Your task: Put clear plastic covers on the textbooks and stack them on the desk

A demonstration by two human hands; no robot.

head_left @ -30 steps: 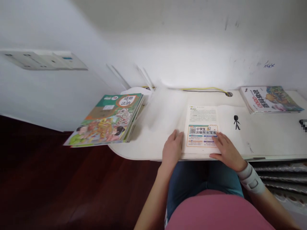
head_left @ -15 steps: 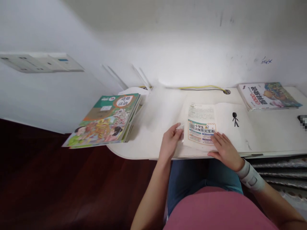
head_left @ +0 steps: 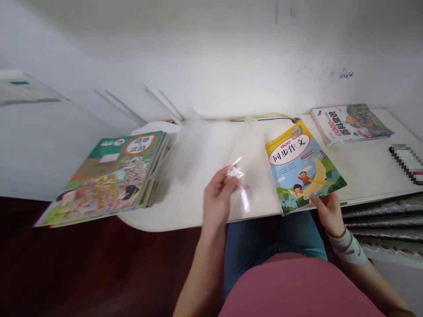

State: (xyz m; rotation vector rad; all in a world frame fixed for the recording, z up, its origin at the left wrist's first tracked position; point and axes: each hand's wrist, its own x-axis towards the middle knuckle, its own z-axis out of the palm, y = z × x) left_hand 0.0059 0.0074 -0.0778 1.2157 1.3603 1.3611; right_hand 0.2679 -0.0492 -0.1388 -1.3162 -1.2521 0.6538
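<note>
A phone (head_left: 409, 164) lies flat; blue scribble (head_left: 346, 75) (handwritten) marks the wall (head_left: 228, 75).

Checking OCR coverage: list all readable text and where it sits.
"同步作文": yellow-blue book
"3年级": same book's corner badge
"道德", "法治": left stack's top book
"百科", sideways, rest unclear: right top book
Unreadable: smaller cover print, white label, blue wall scribble
</note>
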